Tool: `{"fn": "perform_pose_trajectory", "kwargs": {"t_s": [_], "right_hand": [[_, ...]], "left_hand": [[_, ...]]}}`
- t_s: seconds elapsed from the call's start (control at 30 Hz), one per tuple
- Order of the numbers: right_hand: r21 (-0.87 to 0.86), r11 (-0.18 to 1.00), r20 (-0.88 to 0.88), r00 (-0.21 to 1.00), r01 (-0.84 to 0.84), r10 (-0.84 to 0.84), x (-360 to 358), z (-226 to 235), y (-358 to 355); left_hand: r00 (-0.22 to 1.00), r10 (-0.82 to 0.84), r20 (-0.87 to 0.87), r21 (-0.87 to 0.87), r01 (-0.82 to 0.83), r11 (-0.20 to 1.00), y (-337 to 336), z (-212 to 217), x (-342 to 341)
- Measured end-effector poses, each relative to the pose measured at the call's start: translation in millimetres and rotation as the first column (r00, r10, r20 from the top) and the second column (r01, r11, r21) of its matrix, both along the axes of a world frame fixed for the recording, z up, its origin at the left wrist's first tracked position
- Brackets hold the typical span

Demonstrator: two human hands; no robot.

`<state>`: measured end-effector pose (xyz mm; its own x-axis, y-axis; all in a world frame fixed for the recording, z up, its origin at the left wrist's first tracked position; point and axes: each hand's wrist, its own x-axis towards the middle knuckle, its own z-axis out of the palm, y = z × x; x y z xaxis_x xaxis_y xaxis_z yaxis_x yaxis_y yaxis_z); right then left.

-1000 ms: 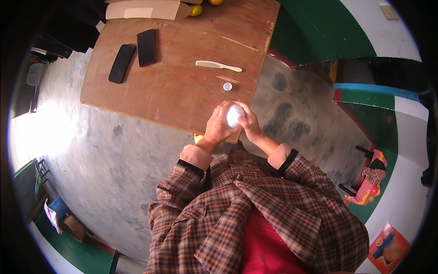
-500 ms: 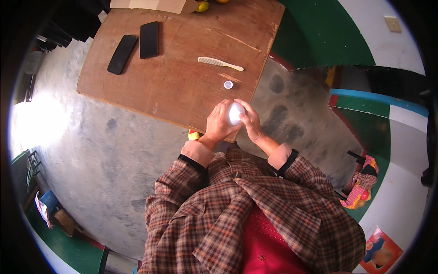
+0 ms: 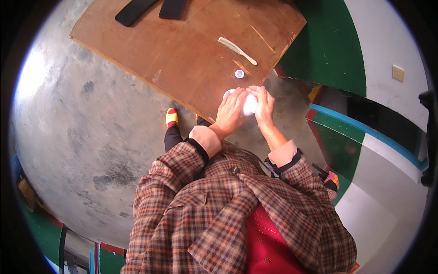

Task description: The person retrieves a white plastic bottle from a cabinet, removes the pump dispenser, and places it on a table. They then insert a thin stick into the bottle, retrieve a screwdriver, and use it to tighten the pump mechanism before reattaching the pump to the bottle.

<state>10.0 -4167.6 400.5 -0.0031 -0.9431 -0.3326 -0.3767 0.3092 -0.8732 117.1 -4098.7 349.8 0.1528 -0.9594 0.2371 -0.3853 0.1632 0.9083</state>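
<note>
A white bottle [image 3: 250, 105] lies sideways between my two hands, over the near right corner of the table. My left hand [image 3: 231, 111] wraps around its middle, and a bit of white shows past the fingers on the far left side. My right hand [image 3: 264, 108] is curved against the bottle's rounded right end, with the fingers bent over it. Just beyond the hands sits a small round white cap [image 3: 239, 74] on the tabletop. A cream-coloured comb [image 3: 237, 50] lies farther off, its handle pointing toward the right.
The brown wooden table [image 3: 182, 59] has worn scratches. Two black phone-like slabs, a left one [image 3: 135, 11] and a right one [image 3: 173, 8], lie at its far side. A yellow-and-red shoe [image 3: 171, 117] is on the concrete floor at left. A green-and-white wall [image 3: 337, 50] stands at right.
The view has turned and shifted, so the table sits higher in the picture. The bottle has tipped sideways, and my right hand has moved round to its end.
</note>
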Motion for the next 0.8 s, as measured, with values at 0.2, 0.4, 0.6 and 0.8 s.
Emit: {"fn": "perform_pose_trajectory", "kwargs": {"t_s": [0.2, 0.4, 0.6, 0.8], "right_hand": [[-0.045, 0.999, 0.036, 0.999, -0.019, 0.021, -3.4, 1.3, -0.6], [-0.016, 1.0, 0.03, 0.999, -0.019, 0.019, 1.3, 16.4, -1.6], [-0.133, 0.823, -0.639, 0.683, -0.552, 0.355, -1.2, 77.7, 9.0], [0.179, 0.51, -0.897, 0.074, -0.841, 0.436, 4.6, 103.4, 13.4]], "left_hand": [[0.999, -0.017, -0.04, 0.0, 0.017, 1.0, -2.6, -2.0, 4.1], [0.996, -0.05, -0.079, 0.029, 0.052, 0.998, -3.1, 1.9, 7.5], [0.999, -0.035, -0.034, -0.042, 0.034, 0.999, -1.6, 0.0, 10.3], [0.998, -0.024, -0.066, -0.049, 0.021, 0.999, -0.6, -0.6, 10.2]]}}
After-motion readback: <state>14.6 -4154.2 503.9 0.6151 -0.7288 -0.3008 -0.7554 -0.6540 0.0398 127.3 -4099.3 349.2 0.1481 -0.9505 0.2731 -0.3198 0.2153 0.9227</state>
